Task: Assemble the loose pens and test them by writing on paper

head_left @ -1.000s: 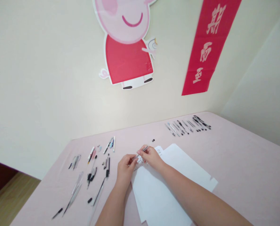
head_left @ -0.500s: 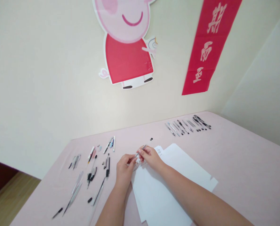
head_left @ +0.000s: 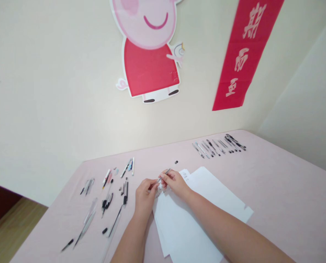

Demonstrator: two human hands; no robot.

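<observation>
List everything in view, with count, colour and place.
slim pen part: one, greyish, between both hands' fingers
small black piece: one, black, on the table beyond the hands
paper sheets: at least two, white, overlapping by the hands
pen row: several, mostly black and grey, far right
loose pens and parts: many, black, grey, white, some pink or blue, left
table: one, pale pink, below
pig cutout: one, pink and red, on the wall
banner: one, red, upper right
floor: one patch, brown, lower left
left hand: one, bare, centre
right hand: one, bare, centre
</observation>
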